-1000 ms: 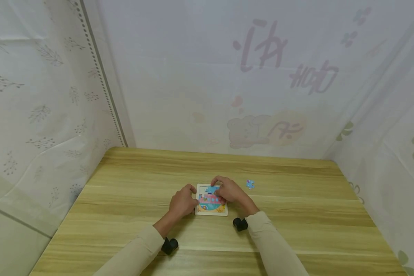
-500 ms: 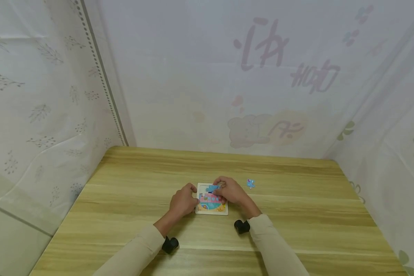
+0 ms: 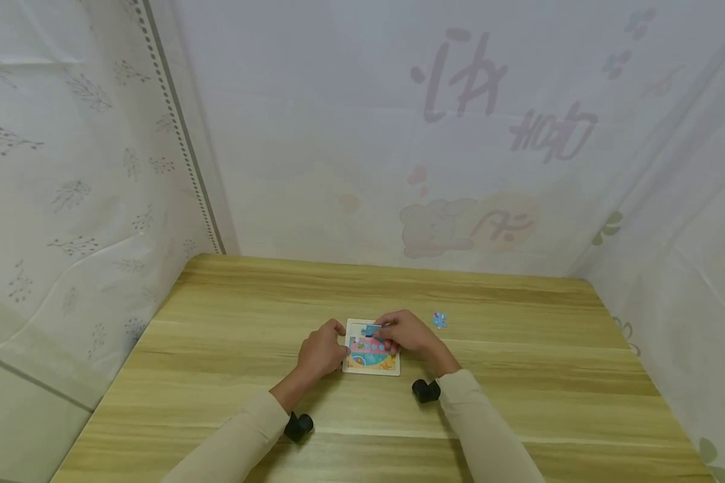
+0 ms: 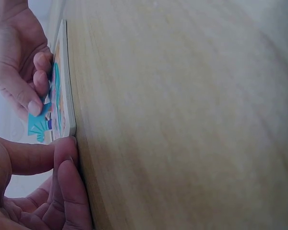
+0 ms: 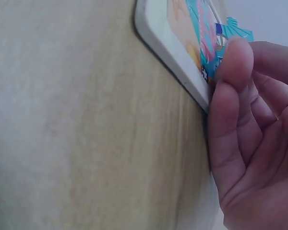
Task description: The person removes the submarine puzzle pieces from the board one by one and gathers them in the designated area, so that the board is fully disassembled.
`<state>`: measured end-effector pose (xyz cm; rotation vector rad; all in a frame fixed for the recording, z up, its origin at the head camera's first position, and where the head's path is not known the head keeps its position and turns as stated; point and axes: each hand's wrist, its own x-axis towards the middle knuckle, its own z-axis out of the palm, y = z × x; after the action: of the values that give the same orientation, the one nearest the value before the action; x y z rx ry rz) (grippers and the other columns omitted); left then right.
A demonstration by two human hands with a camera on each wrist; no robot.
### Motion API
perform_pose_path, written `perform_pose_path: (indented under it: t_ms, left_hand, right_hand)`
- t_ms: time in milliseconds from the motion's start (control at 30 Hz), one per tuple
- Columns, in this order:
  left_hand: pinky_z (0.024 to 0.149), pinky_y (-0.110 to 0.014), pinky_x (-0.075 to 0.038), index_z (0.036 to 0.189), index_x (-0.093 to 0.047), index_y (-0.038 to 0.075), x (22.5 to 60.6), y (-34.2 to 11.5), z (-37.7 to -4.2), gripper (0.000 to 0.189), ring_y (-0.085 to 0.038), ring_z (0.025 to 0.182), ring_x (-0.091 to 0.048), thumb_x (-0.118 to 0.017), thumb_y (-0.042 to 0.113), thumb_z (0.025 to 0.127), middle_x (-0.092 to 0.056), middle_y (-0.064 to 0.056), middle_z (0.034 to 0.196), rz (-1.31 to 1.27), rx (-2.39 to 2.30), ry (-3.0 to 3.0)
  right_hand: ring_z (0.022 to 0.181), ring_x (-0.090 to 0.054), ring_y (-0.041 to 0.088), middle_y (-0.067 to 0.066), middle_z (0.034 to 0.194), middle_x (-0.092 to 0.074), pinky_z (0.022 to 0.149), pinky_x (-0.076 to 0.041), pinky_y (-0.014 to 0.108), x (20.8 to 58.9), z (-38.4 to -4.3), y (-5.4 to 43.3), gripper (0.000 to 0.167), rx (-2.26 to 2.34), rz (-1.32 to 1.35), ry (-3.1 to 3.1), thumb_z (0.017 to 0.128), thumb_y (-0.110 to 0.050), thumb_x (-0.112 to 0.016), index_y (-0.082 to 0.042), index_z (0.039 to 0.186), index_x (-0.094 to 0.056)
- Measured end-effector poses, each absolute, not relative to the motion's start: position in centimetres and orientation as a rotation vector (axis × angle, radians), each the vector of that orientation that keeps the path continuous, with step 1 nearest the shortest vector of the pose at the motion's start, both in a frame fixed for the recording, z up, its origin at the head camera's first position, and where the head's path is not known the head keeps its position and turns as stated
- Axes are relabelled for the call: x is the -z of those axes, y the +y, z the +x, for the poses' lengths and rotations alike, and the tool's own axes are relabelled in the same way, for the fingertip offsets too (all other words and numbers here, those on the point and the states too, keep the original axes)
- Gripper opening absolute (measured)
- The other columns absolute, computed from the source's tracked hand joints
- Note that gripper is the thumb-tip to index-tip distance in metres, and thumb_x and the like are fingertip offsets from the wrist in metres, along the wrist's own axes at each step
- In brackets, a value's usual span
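Observation:
A small square jigsaw board (image 3: 371, 373) with a pale frame and a pink and teal picture lies on the table. My left hand (image 3: 321, 350) holds its left edge, thumb and fingers at the frame. Over the board's upper part, my right hand (image 3: 406, 331) pinches a blue jigsaw piece (image 4: 37, 125) between thumb and fingers. In the left wrist view that piece stands tilted up from the picture. The right wrist view shows the other fingers curled beside the frame's edge, with the thumb hiding part of the piece.
One loose blue jigsaw piece (image 3: 440, 320) with a pink spot lies right of the board, beyond the right hand. The wood-grain table (image 3: 519, 376) meets patterned cloth (image 3: 314, 134) at the back and sides. Black wrist cameras (image 3: 299, 426) hang under both forearms.
My right hand has shifted slightly right, and the blue piece it pinches has changed its tilt over the board. My left hand stays at the board's edge.

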<state>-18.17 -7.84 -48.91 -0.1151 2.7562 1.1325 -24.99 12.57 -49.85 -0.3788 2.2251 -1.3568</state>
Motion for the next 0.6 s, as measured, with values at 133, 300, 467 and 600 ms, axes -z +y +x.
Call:
perform_pose_path:
  t_ms: [133, 300, 467, 600]
  left_hand:
    - [0.046, -0.028, -0.035, 0.113, -0.059, 0.005, 48.9, -7.9, -18.2, 0.031, -0.013, 0.044, -0.053, -0.07, 0.011, 0.085, -0.057, 0.001, 0.051, -0.103, -1.134, 2.757]
    - [0.046, -0.028, -0.035, 0.112, -0.06, 0.005, 48.9, -8.0, -18.2, 0.03, -0.014, 0.043, -0.052, -0.069, 0.01, 0.084, -0.056, 0.001, 0.05, -0.098, -1.129, 2.767]
    - [0.046, -0.027, -0.035, 0.113, -0.059, 0.005, 49.0, -8.1, -18.2, 0.03, -0.013, 0.044, -0.054, -0.069, 0.01, 0.085, -0.057, 0.002, 0.05, -0.091, -1.139, 2.756]
    - [0.045, -0.027, -0.034, 0.113, -0.059, 0.005, 49.0, -8.0, -18.1, 0.03, -0.013, 0.044, -0.055, -0.068, 0.01, 0.085, -0.058, 0.001, 0.05, -0.094, -1.153, 2.746]
  right_hand:
    - [0.044, -0.048, 0.011, 0.003, 0.058, -0.056, 0.047, -0.046, 0.025, 49.9, -25.0, 12.7, 0.019, 1.356, -0.411, 2.228, 0.096, -0.015, -0.061, -0.007, 0.109, -0.071]
    - [0.047, -0.049, 0.013, 0.003, 0.062, -0.053, 0.049, -0.045, 0.027, 50.1, -25.1, 12.9, 0.017, 1.385, -0.433, 2.199, 0.099, -0.019, -0.055, -0.009, 0.108, -0.067]
    - [0.048, -0.051, 0.014, 0.004, 0.064, -0.053, 0.048, -0.045, 0.028, 50.2, -25.1, 13.2, 0.018, 1.454, -0.376, 2.175, 0.1, -0.019, -0.053, -0.007, 0.108, -0.065]
    - [0.049, -0.05, 0.014, 0.005, 0.064, -0.053, 0.049, -0.045, 0.027, 50.1, -25.0, 13.8, 0.016, 1.543, -0.285, 2.212, 0.099, -0.015, -0.055, -0.003, 0.103, -0.066]
